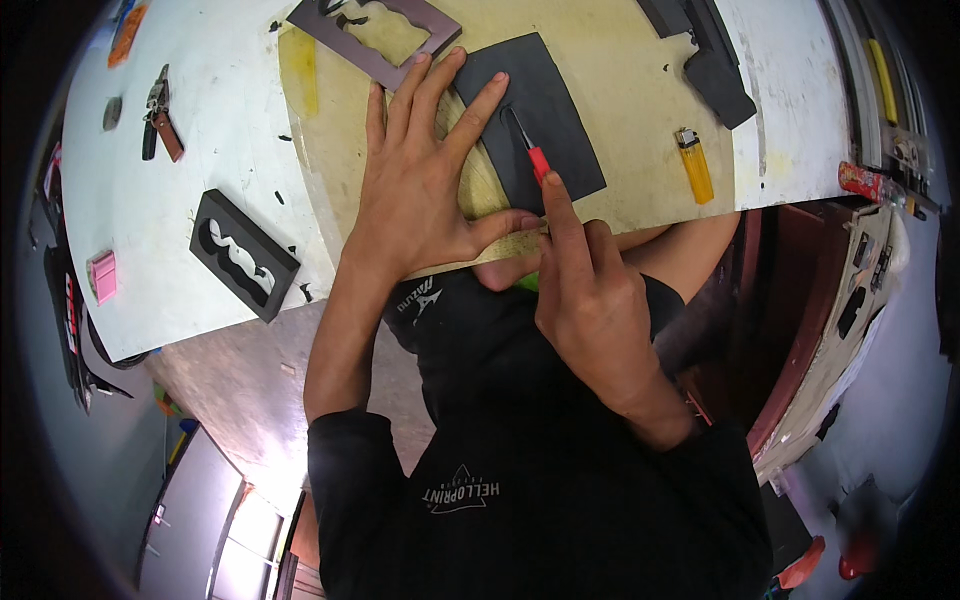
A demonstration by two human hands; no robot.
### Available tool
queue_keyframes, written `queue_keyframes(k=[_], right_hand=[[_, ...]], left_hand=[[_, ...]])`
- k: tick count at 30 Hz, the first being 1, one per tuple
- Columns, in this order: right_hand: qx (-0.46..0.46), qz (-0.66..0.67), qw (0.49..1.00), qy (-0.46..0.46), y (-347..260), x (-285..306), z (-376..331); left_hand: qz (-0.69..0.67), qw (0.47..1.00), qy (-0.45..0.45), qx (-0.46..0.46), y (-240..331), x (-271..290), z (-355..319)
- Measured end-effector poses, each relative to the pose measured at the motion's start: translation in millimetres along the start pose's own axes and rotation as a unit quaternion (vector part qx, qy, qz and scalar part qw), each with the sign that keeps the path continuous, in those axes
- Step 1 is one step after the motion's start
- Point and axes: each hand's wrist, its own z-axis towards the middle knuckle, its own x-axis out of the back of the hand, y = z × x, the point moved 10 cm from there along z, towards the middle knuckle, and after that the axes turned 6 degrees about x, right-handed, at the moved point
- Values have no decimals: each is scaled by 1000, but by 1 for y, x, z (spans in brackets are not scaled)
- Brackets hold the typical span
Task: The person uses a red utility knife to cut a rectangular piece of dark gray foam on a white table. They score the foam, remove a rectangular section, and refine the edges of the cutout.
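Observation:
A black foam-like sheet lies on the yellowish board, with a thin curved cut line on it. My left hand is flat and open, fingers spread; its index fingertip rests on the sheet and its thumb reaches the near edge. My right hand is closed on a red-handled craft knife, index finger stretched along the handle. The knife's slim metal blade meets the sheet at the cut line. Just beyond my left fingertips is a purplish-grey foam frame with a wavy opening.
A yellow lighter lies to the right, below dark foam pieces. On the white tabletop at left are a black block with a wavy cut-out, a plier-like tool, a pink box and several black scraps.

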Motion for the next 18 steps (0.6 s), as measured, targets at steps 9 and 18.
queue_keyframes(k=[9, 18], right_hand=[[-31, 43, 998, -34, 4, 13, -20], [-65, 10, 993, -101, 0, 28, -35]], left_hand=[[9, 1000, 7, -9, 1, -2, 0], [3, 999, 33, -28, 4, 2, -2]])
